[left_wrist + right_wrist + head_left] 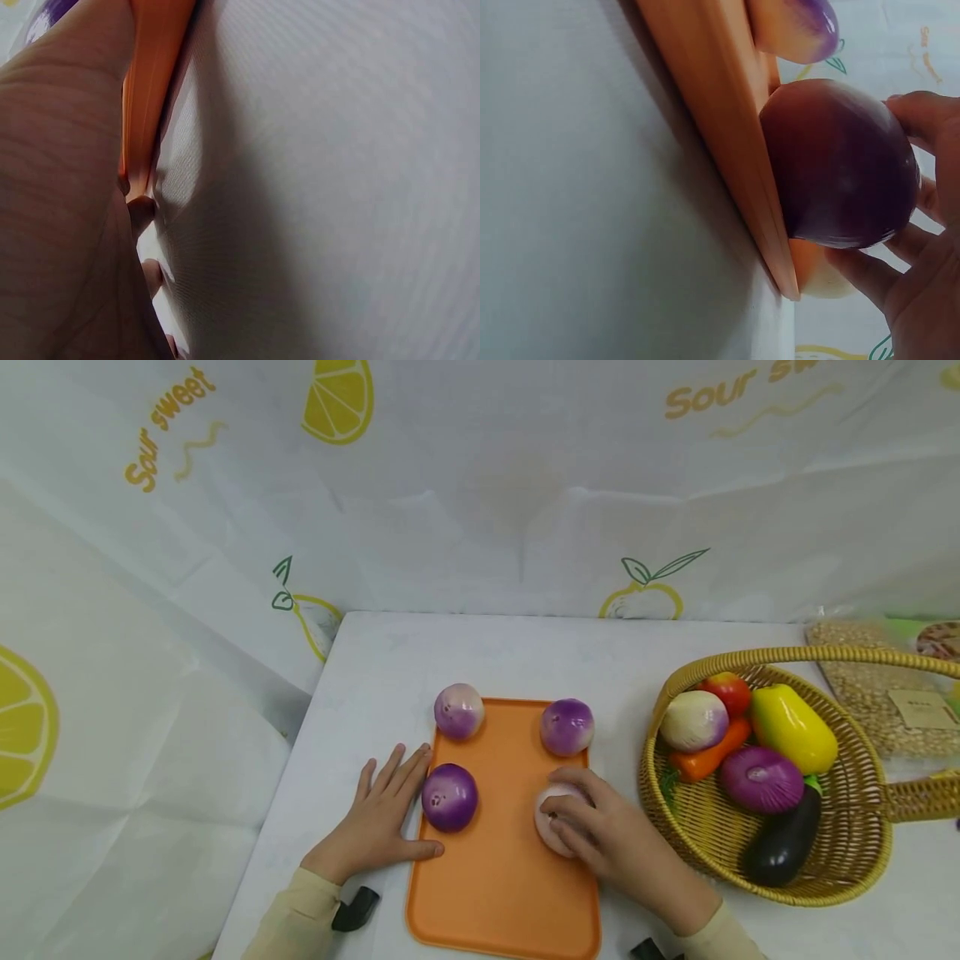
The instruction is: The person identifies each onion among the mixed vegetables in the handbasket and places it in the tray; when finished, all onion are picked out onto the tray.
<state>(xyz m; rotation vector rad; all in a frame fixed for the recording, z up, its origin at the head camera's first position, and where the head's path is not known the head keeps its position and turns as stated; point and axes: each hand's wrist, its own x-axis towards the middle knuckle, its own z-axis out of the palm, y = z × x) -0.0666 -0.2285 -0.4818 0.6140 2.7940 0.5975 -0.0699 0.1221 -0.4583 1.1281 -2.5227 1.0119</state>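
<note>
An orange tray point(502, 893) lies on the white table, with purple-and-white turnips near its corners and sides. My left hand point(378, 827) is spread flat at the tray's left edge, its thumb over the rim, close beside a deep purple turnip point(449, 798). On the tray's right side my right hand point(618, 839) holds a turnip point(840, 165) from above, fingers curled round it; that turnip is partly hidden in the head view. Toward the far end sit a paler turnip point(459, 712) at the left corner and a purple turnip point(567, 727) at the right.
A wicker basket point(862, 860) stands right of the tray. In it are an eggplant point(783, 835), a purple onion point(761, 779), a yellow pepper point(793, 727), a carrot point(708, 754), a red item and another turnip point(693, 721). Behind it lies a bag of grains point(870, 693).
</note>
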